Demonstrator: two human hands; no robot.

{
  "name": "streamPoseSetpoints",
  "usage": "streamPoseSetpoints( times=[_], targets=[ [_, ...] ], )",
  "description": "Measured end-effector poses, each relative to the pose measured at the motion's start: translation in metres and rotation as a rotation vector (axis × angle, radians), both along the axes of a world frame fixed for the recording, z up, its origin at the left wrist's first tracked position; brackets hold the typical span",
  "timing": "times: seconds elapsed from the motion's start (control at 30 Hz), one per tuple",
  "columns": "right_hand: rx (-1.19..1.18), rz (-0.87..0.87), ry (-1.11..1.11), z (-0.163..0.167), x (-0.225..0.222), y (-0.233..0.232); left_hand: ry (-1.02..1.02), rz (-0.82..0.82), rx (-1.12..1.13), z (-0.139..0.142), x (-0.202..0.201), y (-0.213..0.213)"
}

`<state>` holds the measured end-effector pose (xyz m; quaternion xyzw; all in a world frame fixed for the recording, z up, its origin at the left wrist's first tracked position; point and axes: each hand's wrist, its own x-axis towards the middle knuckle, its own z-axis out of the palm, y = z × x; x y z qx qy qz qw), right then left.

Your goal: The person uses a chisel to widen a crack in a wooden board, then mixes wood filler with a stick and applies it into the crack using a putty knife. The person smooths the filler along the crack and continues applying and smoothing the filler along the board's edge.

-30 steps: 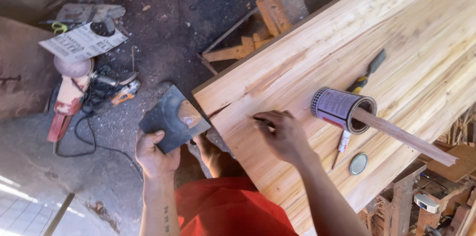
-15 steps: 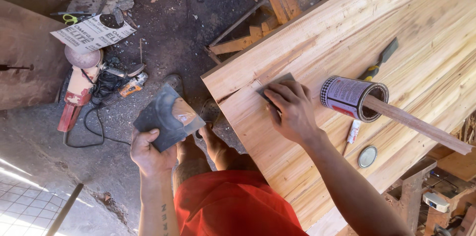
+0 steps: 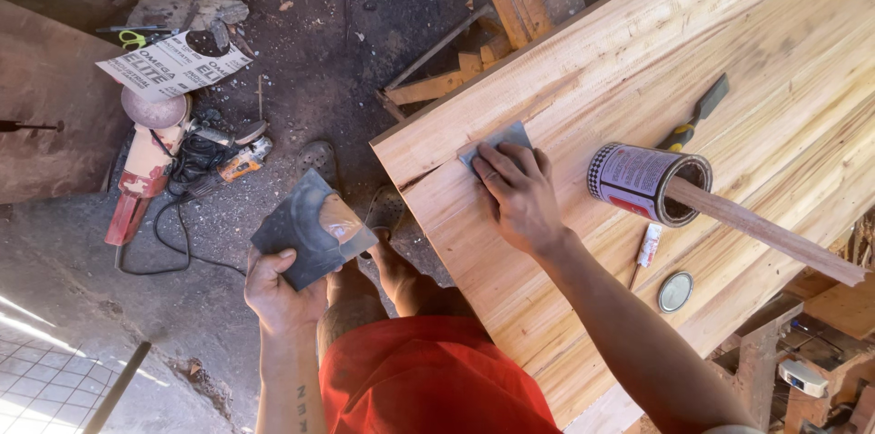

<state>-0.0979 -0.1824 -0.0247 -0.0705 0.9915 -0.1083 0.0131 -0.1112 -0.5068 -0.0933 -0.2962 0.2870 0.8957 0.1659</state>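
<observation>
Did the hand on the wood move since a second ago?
Yes. The right hand slid away from the open can toward the plank's near corner, now pressing a grey scraper there.

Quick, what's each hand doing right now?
Left hand: closed on a dark flat square board smeared with tan paste.
Right hand: pressing a small grey flat scraper onto the pale wooden panel.
</observation>
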Motion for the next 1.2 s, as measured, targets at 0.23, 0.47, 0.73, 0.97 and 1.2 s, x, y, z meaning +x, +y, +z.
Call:
streamPoseSetpoints(
  times=[0.23,0.47,0.73,0.97,1.2],
  targets=[
    [-0.082,-0.217,-0.066,0.019,-0.017,0.031,0.018,0.029,0.011,0.001,-0.006,0.008],
    [-0.055,-0.383,-0.246,-0.003,-0.022,-0.047,-0.04,0.019,0.025,-0.004,-0.007,0.009],
    [-0.15,-0.269,-0.396,0.04,-0.016,-0.016,0.023,-0.012,0.045,0.001,-0.011,0.008],
    [0.036,0.004,0.113,0.018,-0.002,0.024,-0.052,0.042,0.027,-0.008,-0.017,-0.017],
    [0.019,-0.484,-0.139,0.021,-0.02,0.037,-0.067,0.058,0.004,-0.007,-0.02,-0.008]
  ],
)
